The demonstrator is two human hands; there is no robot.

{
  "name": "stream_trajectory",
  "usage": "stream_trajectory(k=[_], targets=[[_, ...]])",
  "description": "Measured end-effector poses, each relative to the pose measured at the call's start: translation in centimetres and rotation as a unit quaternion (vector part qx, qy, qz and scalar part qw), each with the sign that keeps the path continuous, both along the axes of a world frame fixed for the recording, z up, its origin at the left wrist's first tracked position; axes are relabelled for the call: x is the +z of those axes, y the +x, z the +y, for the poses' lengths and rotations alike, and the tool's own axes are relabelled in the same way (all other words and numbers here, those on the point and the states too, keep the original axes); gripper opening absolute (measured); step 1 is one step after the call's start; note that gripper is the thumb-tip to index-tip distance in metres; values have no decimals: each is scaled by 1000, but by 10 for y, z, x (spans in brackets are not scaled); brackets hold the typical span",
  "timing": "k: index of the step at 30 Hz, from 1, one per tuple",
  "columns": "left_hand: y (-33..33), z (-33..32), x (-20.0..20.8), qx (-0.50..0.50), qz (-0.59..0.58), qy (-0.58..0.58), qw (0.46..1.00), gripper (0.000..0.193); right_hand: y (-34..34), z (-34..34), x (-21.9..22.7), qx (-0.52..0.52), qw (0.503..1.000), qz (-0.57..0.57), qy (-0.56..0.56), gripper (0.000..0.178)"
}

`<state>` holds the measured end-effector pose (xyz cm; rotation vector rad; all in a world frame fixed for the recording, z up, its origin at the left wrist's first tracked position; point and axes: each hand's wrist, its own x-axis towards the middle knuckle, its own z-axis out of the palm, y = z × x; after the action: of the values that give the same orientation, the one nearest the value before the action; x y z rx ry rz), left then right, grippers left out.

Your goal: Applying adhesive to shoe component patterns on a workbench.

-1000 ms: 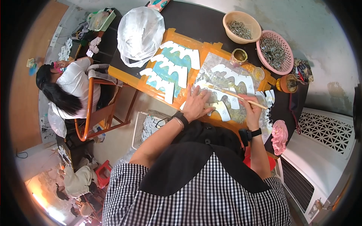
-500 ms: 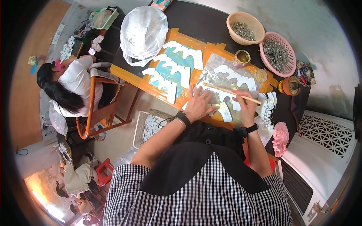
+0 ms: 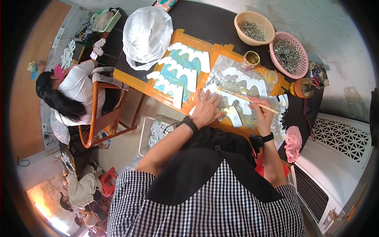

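Observation:
My right hand (image 3: 263, 115) is closed around a long wooden stick (image 3: 249, 98), which slants across the work with its far end over a white scalloped piece (image 3: 233, 98). Whether that end carries bristles I cannot make out. Fingers spread, my left hand (image 3: 206, 109) lies flat on the left end of the white pieces. Under them is a smeared grey sheet (image 3: 218, 73). Another white scalloped piece (image 3: 246, 81) lies farther back on it, and a yellow-tinged piece (image 3: 233, 117) lies nearest me.
Left of the sheet, several white pieces lie on a blue-green patch (image 3: 181, 81). Behind stand a glue-smeared jar (image 3: 251, 59), a peach bowl (image 3: 265, 25) and a pink basket (image 3: 302, 59) with metal parts, and a plastic bag (image 3: 147, 33). A person (image 3: 75, 94) sits at left.
My right hand and the wooden stick have moved slightly to the right and toward me. My left hand stays in place on the pieces.

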<state>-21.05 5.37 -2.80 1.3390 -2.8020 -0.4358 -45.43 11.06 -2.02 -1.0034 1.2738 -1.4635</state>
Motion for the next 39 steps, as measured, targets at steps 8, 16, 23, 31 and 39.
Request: stream_trajectory(k=[8, 16, 23, 31, 39], targets=[[1, 0, -4, -5, 15, -4, 1000, 64, -17, 18, 0, 6, 999, 37, 32, 7], [1, -1, -1, 17, 2, 20, 1000, 65, -29, -8, 53, -46, 989, 129, -60, 9], [3, 4, -6, 2, -14, 6, 1000, 68, -55, -80, 89, -89, 956, 260, -107, 11], [6, 4, -5, 8, 15, 21, 1000, 64, -37, -121, 71, -82, 922, 368, -82, 8], [4, 4, -6, -2, 4, 18, 1000, 70, -63, -85, 76, -175, 957, 202, -114, 8]])
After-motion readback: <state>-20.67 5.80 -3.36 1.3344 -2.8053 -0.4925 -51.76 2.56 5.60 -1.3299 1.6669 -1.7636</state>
